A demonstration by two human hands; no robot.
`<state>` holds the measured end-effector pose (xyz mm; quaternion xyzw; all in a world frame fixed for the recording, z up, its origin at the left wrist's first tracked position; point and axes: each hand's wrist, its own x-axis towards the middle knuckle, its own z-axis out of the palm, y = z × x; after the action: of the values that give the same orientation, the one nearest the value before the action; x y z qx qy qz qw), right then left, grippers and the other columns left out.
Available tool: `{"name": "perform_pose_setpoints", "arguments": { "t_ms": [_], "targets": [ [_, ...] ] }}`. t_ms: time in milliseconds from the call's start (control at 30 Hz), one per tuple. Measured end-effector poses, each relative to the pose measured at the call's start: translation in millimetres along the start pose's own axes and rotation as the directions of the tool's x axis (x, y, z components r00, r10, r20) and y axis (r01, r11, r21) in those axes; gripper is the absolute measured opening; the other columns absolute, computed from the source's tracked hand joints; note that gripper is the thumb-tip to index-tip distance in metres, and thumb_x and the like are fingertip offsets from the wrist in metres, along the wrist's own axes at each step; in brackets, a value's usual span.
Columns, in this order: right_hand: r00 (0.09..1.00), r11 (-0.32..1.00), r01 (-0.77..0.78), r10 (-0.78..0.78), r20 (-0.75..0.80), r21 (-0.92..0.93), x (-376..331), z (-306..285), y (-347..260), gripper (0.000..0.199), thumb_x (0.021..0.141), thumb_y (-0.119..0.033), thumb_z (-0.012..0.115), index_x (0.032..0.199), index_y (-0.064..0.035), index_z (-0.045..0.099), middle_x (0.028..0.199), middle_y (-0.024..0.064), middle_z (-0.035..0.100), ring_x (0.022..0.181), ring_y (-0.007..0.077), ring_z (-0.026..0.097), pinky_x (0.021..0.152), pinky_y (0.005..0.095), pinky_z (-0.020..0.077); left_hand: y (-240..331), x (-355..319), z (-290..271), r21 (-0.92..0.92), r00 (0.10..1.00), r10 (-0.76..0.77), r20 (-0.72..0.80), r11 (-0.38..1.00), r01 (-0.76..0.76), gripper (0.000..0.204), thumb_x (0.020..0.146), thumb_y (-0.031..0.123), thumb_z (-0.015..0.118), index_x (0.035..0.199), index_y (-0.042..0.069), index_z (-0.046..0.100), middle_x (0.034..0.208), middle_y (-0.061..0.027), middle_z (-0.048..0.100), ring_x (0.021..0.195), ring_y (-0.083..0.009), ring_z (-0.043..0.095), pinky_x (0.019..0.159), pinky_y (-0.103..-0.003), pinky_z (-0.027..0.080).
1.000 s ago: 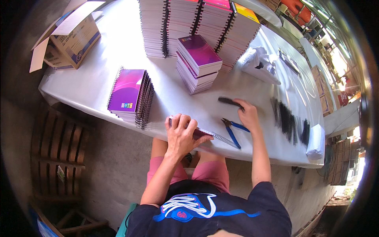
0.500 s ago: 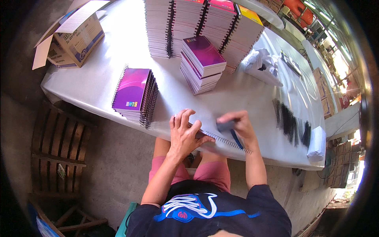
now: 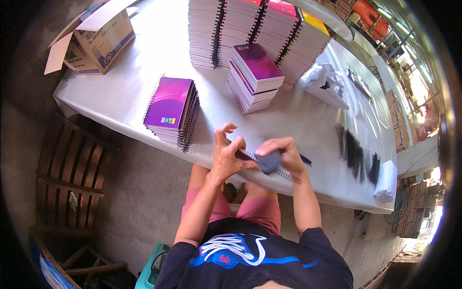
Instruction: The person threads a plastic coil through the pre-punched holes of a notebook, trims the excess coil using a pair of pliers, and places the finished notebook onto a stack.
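Note:
At the table's near edge my left hand [image 3: 228, 156] pinches the end of a thin dark-covered notebook [image 3: 245, 154], seen nearly edge-on. A wire coil [image 3: 288, 177] runs along its edge and sticks out past it to the right. My right hand [image 3: 285, 153] is closed on a dark grey roundish thing [image 3: 269, 163], blurred, which lies over the coil and hides part of it. A dark blue strip [image 3: 305, 160] shows just right of this hand; I cannot tell whether it is held.
A stack of coil-bound purple notebooks [image 3: 169, 103] stands left, unbound ones [image 3: 256, 72] farther back. Behind them rise tall notebook stacks [image 3: 302, 48]. Loose black coils [image 3: 353, 151] and a white roll [image 3: 386, 180] lie right. An open carton [image 3: 103, 45] sits far left.
My right hand has moved left and down along the coil with the grey thing, now against the coil near my left hand. The left hand keeps its grip. The view has shifted slightly.

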<state>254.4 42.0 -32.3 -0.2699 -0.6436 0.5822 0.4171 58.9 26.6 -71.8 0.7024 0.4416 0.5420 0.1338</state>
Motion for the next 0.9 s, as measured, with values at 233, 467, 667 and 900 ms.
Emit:
{"name": "perform_pose_setpoints", "arguments": {
  "t_ms": [233,467,667,900],
  "targets": [
    [0.976,0.890,-0.212,0.168,-0.141,-0.404,22,3,1,0.023,0.071,0.009,0.057,0.086,0.0002,0.072,0.085,0.0091,0.070,0.080,0.0155,0.065,0.075,0.0253,0.0493,-23,0,6,-0.225,0.993,-0.114,-0.005,0.968,0.110,0.077,0.032,0.040,0.095,0.080,0.007,0.045,0.108,-0.0133,0.035,0.097,-0.0254,0.041,0.072,-0.038,0.042],
    [0.982,0.916,-0.153,0.100,-0.159,-0.369,38,6,3,0.026,0.068,0.012,0.060,0.086,-0.0007,0.072,0.084,0.0084,0.070,0.076,0.0129,0.063,0.072,0.0262,0.0500,-28,2,14,-0.473,0.942,-0.329,0.072,0.820,0.323,0.096,0.029,0.039,0.097,0.092,0.007,0.032,0.103,-0.0098,0.034,0.086,-0.0177,0.041,0.073,-0.029,0.042],
    [0.958,0.879,-0.284,0.242,-0.156,-0.383,46,23,4,0.022,0.069,0.011,0.059,0.084,0.0007,0.071,0.083,0.0057,0.070,0.074,0.0108,0.061,0.070,0.0235,0.0478,-29,-1,14,-0.406,0.962,-0.268,0.057,0.874,0.268,0.098,0.029,0.039,0.097,0.094,0.004,0.032,0.099,-0.0070,0.032,0.083,-0.0166,0.038,0.074,-0.026,0.039],
    [0.956,0.857,-0.238,0.124,-0.266,-0.457,36,17,-2,0.029,0.070,0.010,0.054,0.090,-0.0008,0.071,0.088,0.0094,0.071,0.082,0.0137,0.064,0.075,0.0260,0.0485,-35,-7,13,-0.408,0.986,-0.165,0.033,0.898,0.164,0.088,0.041,0.038,0.094,0.094,0.006,0.031,0.099,-0.0095,0.035,0.089,-0.0195,0.038,0.081,-0.029,0.039]
  ]
}}
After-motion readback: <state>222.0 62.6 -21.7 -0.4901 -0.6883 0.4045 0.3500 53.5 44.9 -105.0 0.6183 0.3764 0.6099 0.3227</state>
